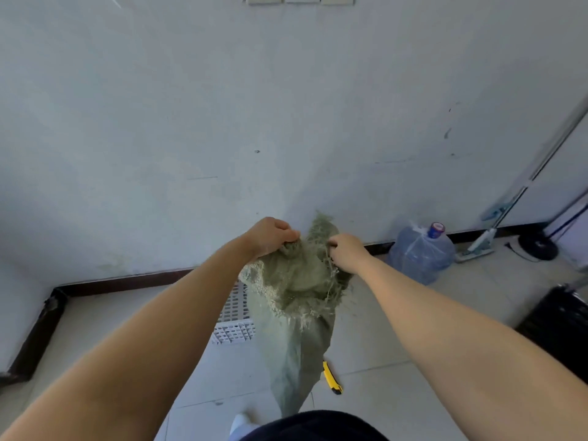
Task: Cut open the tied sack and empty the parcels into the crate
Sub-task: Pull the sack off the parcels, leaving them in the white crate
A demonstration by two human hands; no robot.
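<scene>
well, both hands were up at chest height gripping the green woven sack [294, 313] by one frayed end, and the rest of it hung limp toward the floor. the left hand [270, 235] had its fingers clenched around a bunched wad of the cloth; the right hand [346, 251] pinched the ragged edge just beside it, fingers curled tight into the loose threads. which end of the sack they held could not be told, since the fraying hid any tie or cut.

taking the white slatted crate [235, 316] as the landmark: the sack hung directly in front of it and covered most of it, so only its near-left corner and a strip of its side showed. no parcels were visible, either in the sack (it looked flat and slack) or in what little of the crate could be seen. a yellow utility knife [332, 378] lay on the tiles nearer the person than the crate, just beside the sack's hanging tail. a blue water jug [420, 254] stood against the wall, off to the right of the crate and well apart from it.

by my judgement the emptying was under way or nearly finished. the risks: the sack's lower opening seemed to hang nearer than the crate, so anything left could drop onto the tiles; the fraying weave could tear under the grip; and the knife lay where a foot might land.
</scene>
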